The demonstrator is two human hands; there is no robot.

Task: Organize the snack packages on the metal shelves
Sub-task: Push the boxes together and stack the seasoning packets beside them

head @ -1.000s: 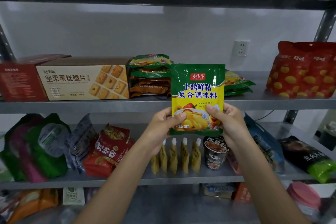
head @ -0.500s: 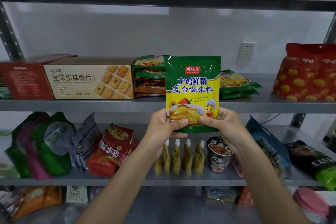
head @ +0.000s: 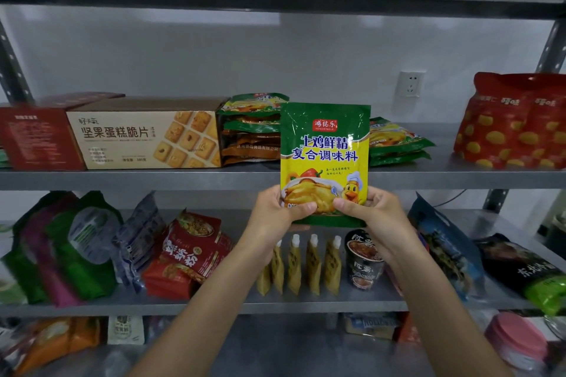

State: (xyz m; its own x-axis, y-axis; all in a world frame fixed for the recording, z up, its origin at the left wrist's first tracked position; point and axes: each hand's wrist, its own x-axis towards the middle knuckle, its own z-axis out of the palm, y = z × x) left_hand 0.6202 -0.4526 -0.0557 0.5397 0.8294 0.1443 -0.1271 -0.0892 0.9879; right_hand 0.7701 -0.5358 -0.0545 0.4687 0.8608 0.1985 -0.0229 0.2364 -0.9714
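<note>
**Shelf Layout**

I hold one seasoning packet (head: 324, 147) upright before the middle shelf (head: 122, 180), left hand (head: 275, 214) at its lower left corner, right hand (head: 375, 214) at its lower right. On that shelf, left to right: carton (head: 33, 138), biscuit box (head: 144, 139), packet stack (head: 251, 131), flat packets (head: 396, 141), then a large bag (head: 514, 122) well apart. On the lower shelf (head: 306, 304), spouted pouches (head: 312, 266) stand in a row below my hands, a noodle cup (head: 363, 266) just right of them.

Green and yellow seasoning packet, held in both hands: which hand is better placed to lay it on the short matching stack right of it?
Probably the right hand: it pinches the seasoning packet at its lower right corner, nearest the short stack. The left hand would have to reach across.
</note>
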